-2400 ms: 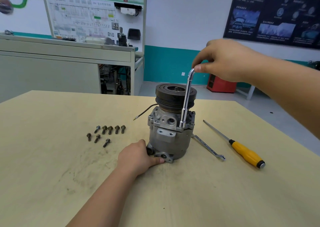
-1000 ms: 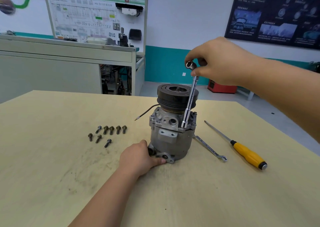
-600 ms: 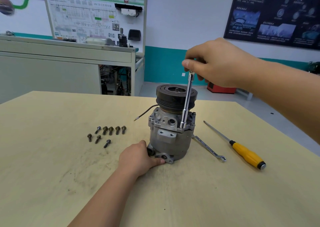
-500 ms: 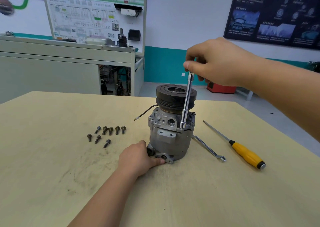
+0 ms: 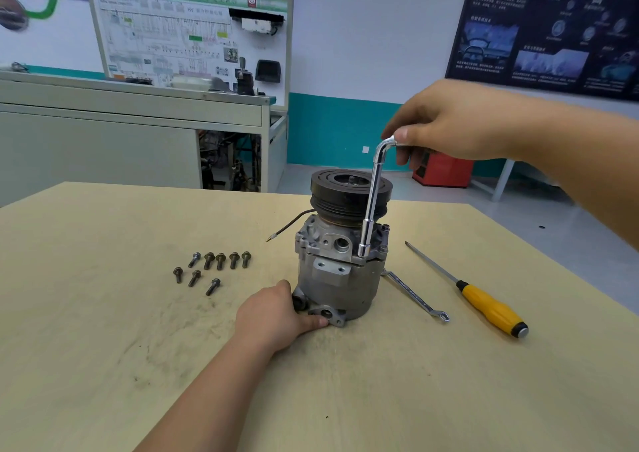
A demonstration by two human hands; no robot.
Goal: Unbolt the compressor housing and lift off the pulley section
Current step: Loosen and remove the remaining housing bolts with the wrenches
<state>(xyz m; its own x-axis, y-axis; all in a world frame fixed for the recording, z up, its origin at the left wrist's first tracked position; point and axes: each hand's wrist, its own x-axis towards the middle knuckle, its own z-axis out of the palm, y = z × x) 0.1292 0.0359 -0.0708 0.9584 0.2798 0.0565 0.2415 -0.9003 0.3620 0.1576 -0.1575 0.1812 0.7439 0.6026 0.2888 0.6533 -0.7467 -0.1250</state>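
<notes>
A grey metal compressor (image 5: 337,278) stands upright on the wooden table (image 5: 103,348), its black pulley (image 5: 349,192) on top. A chrome L-shaped socket wrench (image 5: 371,206) stands with its socket end down on a bolt at the housing's upper right flange. My right hand (image 5: 449,123) grips the wrench's bent top arm, which points right into my fingers. My left hand (image 5: 276,313) holds the compressor's base at its lower left, thumb by the mounting lug. Several removed bolts (image 5: 214,266) lie on the table to the left.
A flat spanner (image 5: 415,296) lies right of the compressor, partly under it. A yellow-handled screwdriver (image 5: 484,304) lies farther right. A thin black wire (image 5: 287,225) sticks out left from the compressor. The table's far edge runs behind; a grey cabinet (image 5: 103,133) stands beyond.
My right hand has turned the wrench: its bent top arm, which pointed toward me a second ago, now points right. The compressor and my left hand stayed put.
</notes>
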